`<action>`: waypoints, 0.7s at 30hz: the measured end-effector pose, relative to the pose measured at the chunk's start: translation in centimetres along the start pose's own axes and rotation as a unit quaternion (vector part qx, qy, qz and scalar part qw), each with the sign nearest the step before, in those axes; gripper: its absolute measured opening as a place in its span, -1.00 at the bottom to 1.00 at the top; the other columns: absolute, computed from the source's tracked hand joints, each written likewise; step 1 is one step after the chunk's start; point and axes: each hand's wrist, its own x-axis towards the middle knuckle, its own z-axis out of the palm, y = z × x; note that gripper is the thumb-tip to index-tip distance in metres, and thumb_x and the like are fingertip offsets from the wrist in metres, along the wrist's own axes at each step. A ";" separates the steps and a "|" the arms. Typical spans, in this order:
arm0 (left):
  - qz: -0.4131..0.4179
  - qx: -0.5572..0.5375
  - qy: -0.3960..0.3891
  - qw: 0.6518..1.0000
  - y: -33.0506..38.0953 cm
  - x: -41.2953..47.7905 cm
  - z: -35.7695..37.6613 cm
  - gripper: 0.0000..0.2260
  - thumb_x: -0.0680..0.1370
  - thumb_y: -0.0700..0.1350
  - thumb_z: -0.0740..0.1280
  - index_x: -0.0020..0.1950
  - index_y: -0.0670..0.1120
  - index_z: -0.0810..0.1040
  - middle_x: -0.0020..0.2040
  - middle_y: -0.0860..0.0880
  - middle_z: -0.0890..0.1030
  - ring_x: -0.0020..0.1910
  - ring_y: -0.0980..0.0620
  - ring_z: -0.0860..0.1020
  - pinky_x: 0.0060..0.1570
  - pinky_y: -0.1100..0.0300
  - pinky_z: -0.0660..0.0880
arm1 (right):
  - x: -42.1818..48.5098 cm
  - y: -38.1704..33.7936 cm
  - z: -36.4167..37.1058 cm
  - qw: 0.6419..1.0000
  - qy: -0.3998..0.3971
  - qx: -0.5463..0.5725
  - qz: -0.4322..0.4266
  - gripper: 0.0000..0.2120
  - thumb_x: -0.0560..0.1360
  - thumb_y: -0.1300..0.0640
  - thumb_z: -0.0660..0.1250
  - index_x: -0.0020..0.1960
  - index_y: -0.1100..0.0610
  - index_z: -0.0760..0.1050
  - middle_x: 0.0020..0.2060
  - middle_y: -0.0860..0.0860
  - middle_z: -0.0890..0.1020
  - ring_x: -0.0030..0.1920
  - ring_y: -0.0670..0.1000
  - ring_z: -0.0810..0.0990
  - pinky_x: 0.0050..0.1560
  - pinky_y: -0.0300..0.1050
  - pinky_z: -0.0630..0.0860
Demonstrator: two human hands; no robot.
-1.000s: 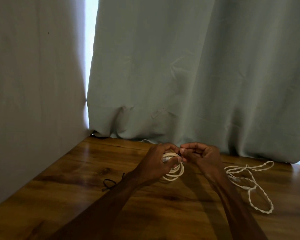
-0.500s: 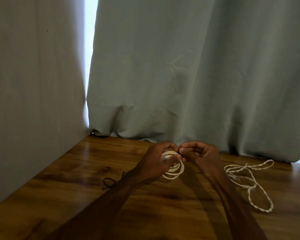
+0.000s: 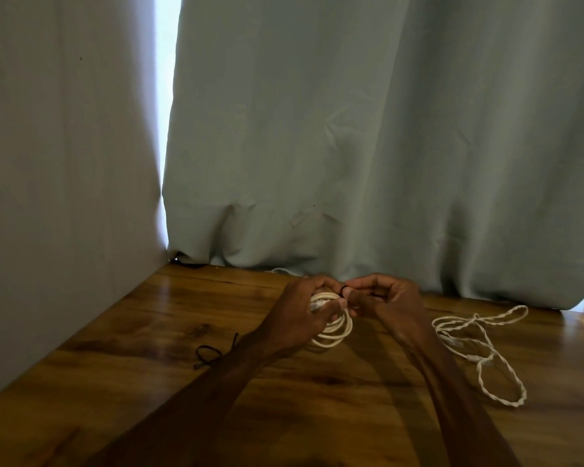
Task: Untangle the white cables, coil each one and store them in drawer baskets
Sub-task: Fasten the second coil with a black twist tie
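Gleaming wooden table [image 3: 317,392] abuts grey-green curtains [image 3: 351,129].

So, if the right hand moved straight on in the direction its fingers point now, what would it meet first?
Probably the left hand, which grips the coiled white cable: the right hand, pinching a small dark item, points leftward at its fingertips, almost touching; depth is unclear.
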 end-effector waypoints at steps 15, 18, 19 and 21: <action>0.011 0.063 0.010 0.998 -0.5 0.2 -0.2 -0.86 0.52 0.01 0.48 0.07 0.07 0.63 -0.08 0.08 0.68 -0.08 0.14 0.64 -0.05 0.00 0.61 | 0.4 0.9 0.7 1.000 0.009 -0.016 0.010 -0.91 0.45 0.38 0.50 -0.05 0.31 0.67 -0.22 0.19 0.75 -0.30 0.12 0.73 -0.22 -0.12 0.70; 0.006 0.073 0.003 0.997 -0.9 0.2 0.0 -0.82 0.51 0.07 0.46 0.08 0.10 0.63 -0.05 0.08 0.66 -0.05 0.14 0.63 -0.02 0.01 0.61 | 0.3 0.7 0.6 1.000 0.007 -0.018 0.024 -0.92 0.44 0.42 0.49 -0.09 0.30 0.67 -0.24 0.22 0.74 -0.33 0.11 0.72 -0.26 -0.13 0.69; 0.007 0.075 0.001 0.997 -1.0 0.1 0.1 -0.83 0.51 0.06 0.46 0.08 0.10 0.63 -0.04 0.10 0.66 -0.03 0.14 0.63 0.00 0.01 0.60 | 0.3 0.6 0.5 0.999 0.007 -0.019 0.029 -0.90 0.44 0.43 0.48 -0.11 0.28 0.68 -0.24 0.22 0.74 -0.33 0.11 0.71 -0.26 -0.12 0.69; 0.010 0.081 -0.001 0.997 -1.0 0.1 0.2 -0.84 0.52 0.03 0.47 0.08 0.08 0.62 -0.04 0.12 0.65 -0.02 0.15 0.62 0.01 0.03 0.60 | 0.2 0.5 0.3 0.999 0.002 -0.010 0.038 -0.89 0.44 0.43 0.48 -0.13 0.25 0.69 -0.24 0.22 0.74 -0.33 0.10 0.71 -0.26 -0.12 0.69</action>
